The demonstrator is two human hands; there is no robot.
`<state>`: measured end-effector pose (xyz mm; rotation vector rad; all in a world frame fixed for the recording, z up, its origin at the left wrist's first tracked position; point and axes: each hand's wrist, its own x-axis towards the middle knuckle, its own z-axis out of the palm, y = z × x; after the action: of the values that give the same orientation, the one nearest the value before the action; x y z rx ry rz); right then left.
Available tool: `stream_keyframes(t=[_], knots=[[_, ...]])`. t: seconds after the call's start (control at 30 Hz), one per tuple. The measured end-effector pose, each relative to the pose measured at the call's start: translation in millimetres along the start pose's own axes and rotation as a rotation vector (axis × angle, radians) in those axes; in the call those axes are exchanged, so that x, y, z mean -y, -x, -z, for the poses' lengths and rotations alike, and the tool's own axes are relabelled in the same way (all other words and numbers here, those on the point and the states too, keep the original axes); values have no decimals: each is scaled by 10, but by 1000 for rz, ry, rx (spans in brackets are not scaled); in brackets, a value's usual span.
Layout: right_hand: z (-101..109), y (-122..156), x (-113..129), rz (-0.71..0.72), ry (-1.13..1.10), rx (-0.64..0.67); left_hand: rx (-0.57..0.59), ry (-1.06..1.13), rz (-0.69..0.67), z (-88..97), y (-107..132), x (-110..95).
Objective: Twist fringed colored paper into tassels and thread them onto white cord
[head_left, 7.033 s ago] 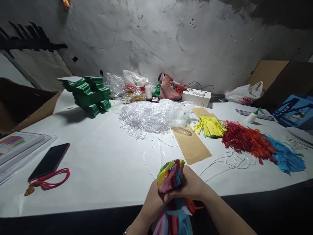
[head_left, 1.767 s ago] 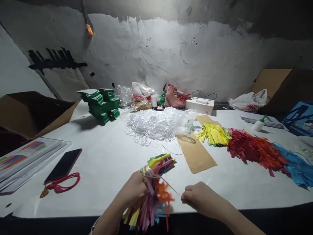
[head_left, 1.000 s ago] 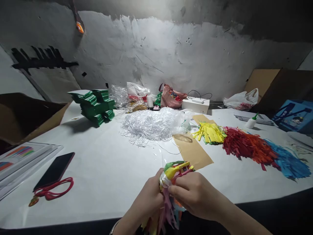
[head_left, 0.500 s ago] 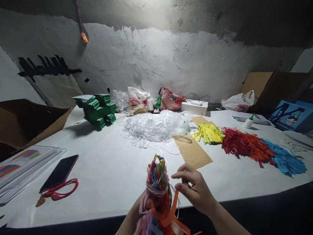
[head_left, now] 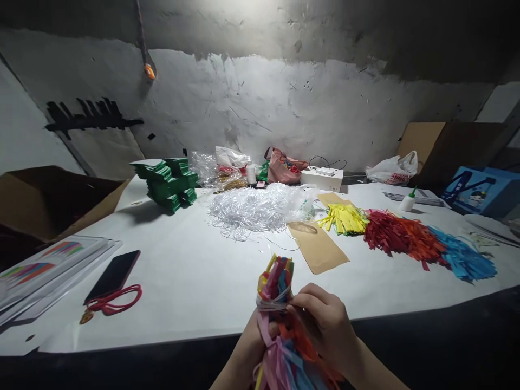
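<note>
A tassel-like bundle of coloured strips [head_left: 280,352] in pink, blue, orange and yellow stands upright at the front of the table. White string [head_left: 271,304] is wound round it below its folded top. My left hand [head_left: 255,338] is closed round the bundle from the left, under the string, its fingers partly hidden by strips. On the other side my right hand [head_left: 325,319] is closed, thumb and fingertips pinched at the string where it meets the bundle. The string's end is hidden by those fingers.
Behind lies a heap of white string [head_left: 252,211], with brown paper [head_left: 319,246] nearby. Yellow [head_left: 345,218], red [head_left: 385,232], orange [head_left: 422,240] and blue strips [head_left: 467,257] lie to the right, beside a glue bottle [head_left: 408,201]. A phone [head_left: 114,276] and green stacks [head_left: 168,187] are left.
My right hand has moved in from beside the bundle and pinches at the string. The bundle has turned, showing more pink in front, and the view has shifted slightly.
</note>
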<state>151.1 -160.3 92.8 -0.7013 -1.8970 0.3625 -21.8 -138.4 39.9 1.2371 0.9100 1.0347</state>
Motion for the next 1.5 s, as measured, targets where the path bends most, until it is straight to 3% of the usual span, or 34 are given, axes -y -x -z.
stream_keyframes(t=[0.17,0.27,0.47,0.53,0.7,0.9,1.0,1.1,1.3,1.5], knots=[[-140,-27,-80,-133,17,-179,-119,311,67,-345,167,-156],[-170,2,-208,-149,55,-186,-161,324,62,-447,142,-218],[-99,13,-499,-17,68,-94,-137,333,121,-432,-52,-138],[-58,-24,-549,-97,16,-86,-134,347,126,-426,-107,-78],[-4,-156,-626,-448,-63,-111,-107,383,170,-428,-211,11],[-77,-197,-722,-414,-99,-116,-68,199,115,-339,-363,7],[-76,-173,-753,-369,-141,-40,-59,210,104,-288,-413,38],[-56,-137,-804,-311,-168,80,-81,261,181,-261,-433,63],[-43,-145,-900,-334,-141,127,-62,305,251,-210,-511,83],[48,-286,-922,-429,58,451,-128,344,251,-143,-573,176]])
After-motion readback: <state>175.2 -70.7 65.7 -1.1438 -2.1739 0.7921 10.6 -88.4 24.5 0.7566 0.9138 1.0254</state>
